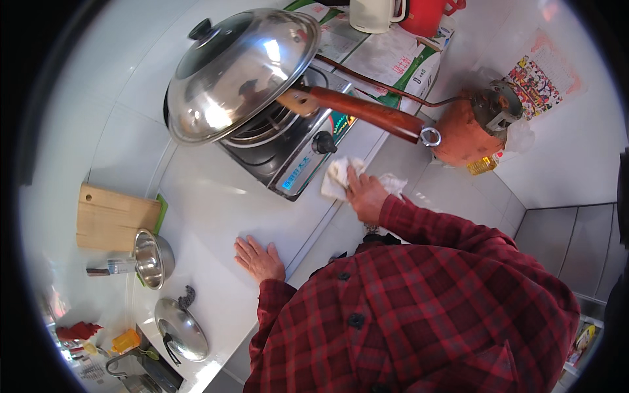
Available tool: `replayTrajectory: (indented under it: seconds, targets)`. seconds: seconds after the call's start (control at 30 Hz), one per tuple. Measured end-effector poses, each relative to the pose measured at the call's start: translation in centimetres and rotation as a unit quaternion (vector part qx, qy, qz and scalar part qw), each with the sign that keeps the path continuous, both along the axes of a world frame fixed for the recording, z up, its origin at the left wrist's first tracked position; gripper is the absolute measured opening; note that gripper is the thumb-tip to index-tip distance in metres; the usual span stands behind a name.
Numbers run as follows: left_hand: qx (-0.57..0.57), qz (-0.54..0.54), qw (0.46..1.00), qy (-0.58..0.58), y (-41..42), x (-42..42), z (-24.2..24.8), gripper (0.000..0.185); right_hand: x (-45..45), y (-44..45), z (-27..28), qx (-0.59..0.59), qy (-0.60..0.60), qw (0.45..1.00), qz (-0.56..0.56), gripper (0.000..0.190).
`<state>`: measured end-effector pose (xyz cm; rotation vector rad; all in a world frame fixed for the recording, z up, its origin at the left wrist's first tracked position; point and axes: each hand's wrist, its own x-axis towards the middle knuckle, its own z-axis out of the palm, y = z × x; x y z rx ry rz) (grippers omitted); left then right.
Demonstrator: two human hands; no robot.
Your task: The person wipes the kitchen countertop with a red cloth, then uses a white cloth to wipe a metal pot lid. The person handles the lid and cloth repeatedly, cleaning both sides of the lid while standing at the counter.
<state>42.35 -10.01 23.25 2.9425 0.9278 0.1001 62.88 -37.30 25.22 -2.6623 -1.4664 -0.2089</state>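
Observation:
My right hand (363, 194) presses a white cloth (338, 178) on the edge of the white countertop (216, 206), just in front of a gas stove (290, 172). Part of the cloth hangs past my hand on its right side. My left hand (260, 258) lies flat on the countertop with fingers apart, holding nothing. On the stove stands a wok with a wooden handle (368, 114), covered by a domed metal lid (241, 78). The stove's black knob (324, 143) is close to the cloth.
A wooden cutting board (115, 216), a metal bowl (153, 258), a cleaver (113, 267) and a smaller lid (182, 329) are along the wall side. An orange gas cylinder (467, 130) stands right, joined to a hose (388, 87). Cartons (383, 59) bear a white kettle (371, 14).

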Motion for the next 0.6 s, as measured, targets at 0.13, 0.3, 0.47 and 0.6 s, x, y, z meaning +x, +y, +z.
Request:
replayTrajectory:
  seconds: [0.13, 0.3, 0.47, 0.6]
  targets:
    - [-0.001, -0.005, 1.000, -0.005, 0.1, 0.0, -0.4, 0.065, -5.0, 3.1, 0.1, 0.029, 0.006, 0.997, 0.076, 0.035]
    - [-0.037, -0.007, 0.999, -0.022, 0.0, 0.0, -0.5, 0.065, -11.7, 8.5, -1.4, 0.085, 0.084, 0.976, 0.179, 0.030]
    - [-0.035, -0.027, 0.997, -0.058, 0.2, -0.3, -0.1, 0.062, -9.8, 8.2, 1.3, 0.052, 0.112, 0.984, 0.125, 0.050]
    - [-0.026, -0.015, 0.999, -0.028, -0.1, 0.2, 0.4, 0.060, -3.7, 4.3, 0.7, 0.004, 0.094, 0.995, 0.015, 0.048]
